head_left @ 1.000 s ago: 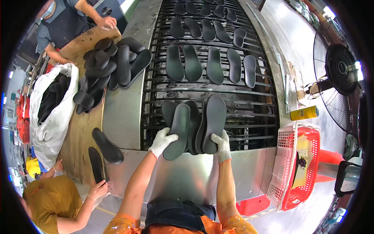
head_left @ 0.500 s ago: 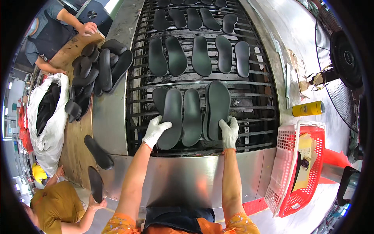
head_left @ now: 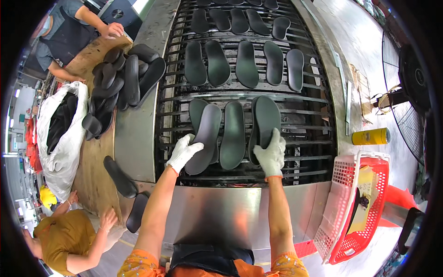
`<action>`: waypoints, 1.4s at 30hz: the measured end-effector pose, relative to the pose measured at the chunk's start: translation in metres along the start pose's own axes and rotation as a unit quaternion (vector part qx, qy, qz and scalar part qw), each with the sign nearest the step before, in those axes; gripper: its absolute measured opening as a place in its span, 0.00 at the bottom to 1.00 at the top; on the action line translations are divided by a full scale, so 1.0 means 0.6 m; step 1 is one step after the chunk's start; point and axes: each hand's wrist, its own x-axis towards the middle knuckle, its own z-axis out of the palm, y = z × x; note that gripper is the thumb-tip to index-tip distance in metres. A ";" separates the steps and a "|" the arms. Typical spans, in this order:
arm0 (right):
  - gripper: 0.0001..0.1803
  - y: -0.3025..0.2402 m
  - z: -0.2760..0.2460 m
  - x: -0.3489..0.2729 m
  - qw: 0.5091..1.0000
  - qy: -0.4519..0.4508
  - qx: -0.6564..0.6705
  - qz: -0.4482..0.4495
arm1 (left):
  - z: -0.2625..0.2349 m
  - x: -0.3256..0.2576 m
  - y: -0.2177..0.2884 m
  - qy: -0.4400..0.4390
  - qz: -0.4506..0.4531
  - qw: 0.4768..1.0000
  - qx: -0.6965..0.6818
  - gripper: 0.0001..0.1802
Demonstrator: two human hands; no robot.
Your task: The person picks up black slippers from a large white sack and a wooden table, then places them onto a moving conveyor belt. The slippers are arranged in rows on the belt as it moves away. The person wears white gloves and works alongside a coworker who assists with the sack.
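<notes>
My left hand point(head_left: 184, 153), in a white knit glove, grips the left edge of a dark insole point(head_left: 206, 138), thumb on top. That insole lies tilted over another insole point(head_left: 197, 111) on the slatted conveyor point(head_left: 295, 134). My right hand point(head_left: 271, 156), gloved too, closes on the lower end of a second dark insole point(head_left: 267, 115). Beneath and left of it, another insole point(head_left: 253, 138) partly shows. Between my hands a single insole point(head_left: 232, 136) lies flat on the slats, touched by neither.
Rows of insoles point(head_left: 247, 64) lie farther up the conveyor. Left, a wooden table point(head_left: 92, 166) bears piled insoles point(head_left: 131, 81) and a white sack point(head_left: 62, 175). Two people work there. Another insole point(head_left: 137, 212) lies beside my left forearm. Right are a red-and-white basket point(head_left: 332, 207), yellow can point(head_left: 370, 136) and fan point(head_left: 413, 74).
My left insole has turned clockwise, uncovering more of the one beneath. The right insole has shifted up and right off its partner. The nearer co-worker has let go of an insole beside my left forearm.
</notes>
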 end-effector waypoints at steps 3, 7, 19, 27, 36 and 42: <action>0.49 0.023 -0.005 0.013 0.995 0.065 0.070 0.026 | -0.023 0.005 -0.036 0.026 -0.010 0.992 -0.124 0.22; 0.46 0.073 -0.022 0.048 0.989 0.126 0.039 0.061 | -0.046 0.017 -0.076 0.110 -0.019 0.963 -0.244 0.15; 0.31 -0.117 0.124 -0.032 0.936 0.048 -0.038 -0.347 | -0.033 0.047 -0.082 0.146 0.004 0.982 -0.122 0.15; 0.36 -0.182 0.183 -0.079 0.934 -0.013 -0.110 -0.340 | -0.037 0.059 -0.092 0.164 0.065 0.984 -0.019 0.25; 0.37 -0.211 0.210 -0.071 0.929 0.034 -0.053 -0.365 | -0.170 -0.011 -0.139 0.287 0.057 0.953 -0.075 0.25; 0.39 -0.388 0.245 -0.068 0.931 -0.086 0.074 -0.347 | -0.381 -0.008 -0.186 0.404 -0.046 0.792 -0.455 0.41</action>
